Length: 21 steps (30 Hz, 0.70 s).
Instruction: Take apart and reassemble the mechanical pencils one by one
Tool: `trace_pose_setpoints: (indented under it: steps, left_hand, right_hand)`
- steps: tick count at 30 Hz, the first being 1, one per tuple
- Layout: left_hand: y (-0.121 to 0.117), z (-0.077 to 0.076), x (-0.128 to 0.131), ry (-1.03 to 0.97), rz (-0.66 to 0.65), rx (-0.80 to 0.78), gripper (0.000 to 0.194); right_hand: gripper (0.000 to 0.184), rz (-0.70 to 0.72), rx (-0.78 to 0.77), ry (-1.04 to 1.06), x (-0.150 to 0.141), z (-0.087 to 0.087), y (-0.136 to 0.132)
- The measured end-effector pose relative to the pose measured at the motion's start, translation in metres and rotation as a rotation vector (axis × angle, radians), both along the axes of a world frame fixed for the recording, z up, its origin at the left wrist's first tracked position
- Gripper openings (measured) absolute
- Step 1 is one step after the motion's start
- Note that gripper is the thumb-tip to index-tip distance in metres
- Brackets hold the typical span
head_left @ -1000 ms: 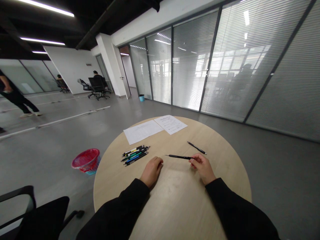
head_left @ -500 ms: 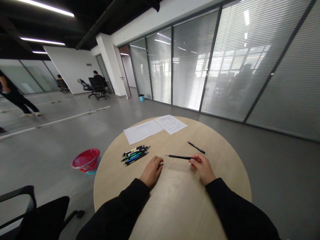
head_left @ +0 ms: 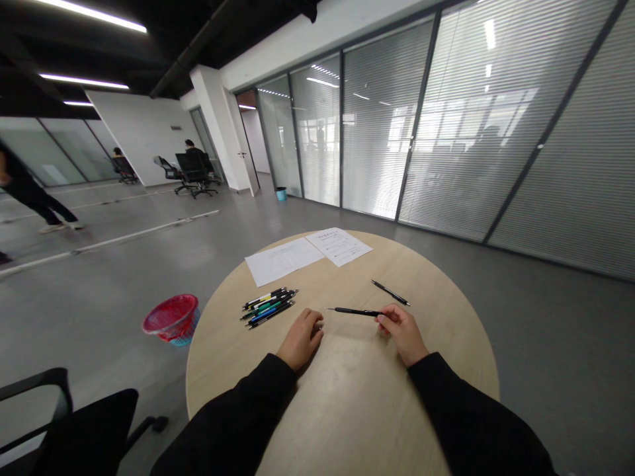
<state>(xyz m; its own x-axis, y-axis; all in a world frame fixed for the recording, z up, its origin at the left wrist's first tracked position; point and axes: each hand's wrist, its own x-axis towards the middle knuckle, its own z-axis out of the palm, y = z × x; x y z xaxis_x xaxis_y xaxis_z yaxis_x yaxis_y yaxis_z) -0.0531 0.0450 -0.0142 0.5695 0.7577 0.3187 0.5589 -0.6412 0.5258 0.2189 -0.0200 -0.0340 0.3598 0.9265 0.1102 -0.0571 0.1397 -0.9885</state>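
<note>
Seated at a round light-wood table (head_left: pixel 441 324), both forearms resting on it in black sleeves (head_left: pixel 471 413). Step in hand, as I judged it: handling one slim black pen (head_left: pixel 354 311), held level just above the tabletop, or possibly touching it, with its metal tip pointing left.

Grip: my right hand (head_left: pixel 403 334) was clamped on the rear part of the barrel between thumb and fingers, wrist low. My left hand (head_left: pixel 301 340) lay knuckles-up on the table, fingers loosely curled, just beside the pen's tip but not touching it. I could not tell whether those fingers were closed together or a little apart, and nothing showed in that hand.

Any next move with this pen, as I judged it, called for a firm hold at the barrel and a clear path past my left hand.

Nearby: a second black pen (head_left: pixel 390 292) lay apart, up and to the right of the held one. A bundle of pens (head_left: pixel 268 308) lay side by side left of my left hand. Two printed sheets (head_left: pixel 284 261) lay at the far edge, the right-hand one (head_left: pixel 338 246) overlapping slightly. A red wastebasket (head_left: pixel 171 320) stood on the floor beyond the table's left rim.
</note>
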Motion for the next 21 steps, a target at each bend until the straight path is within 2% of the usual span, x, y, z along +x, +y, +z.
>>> trace_pose_setpoints:
  steps: [4,8,14,21]
  left_hand:
    - [-0.0002,0.0004,-0.0006,0.023,0.016,0.024,0.017]
    - [-0.0006,0.0022,-0.0016,0.103,0.057,0.062,0.004]
    - [0.0001,0.0010,-0.0007,0.148,0.056,0.102,0.008]
    - [-0.0006,0.0049,0.0004,0.112,0.065,0.056,0.009]
  right_hand:
    - [0.040,-0.004,-0.003,0.006,-0.0007,0.0019,-0.0007]
    - [0.040,-0.006,-0.003,0.015,-0.0017,0.0032,-0.0013]
    - [0.041,-0.014,-0.001,-0.004,-0.0025,0.0051,-0.0020]
    - [0.038,-0.007,-0.002,0.009,-0.0008,0.0010,-0.0010]
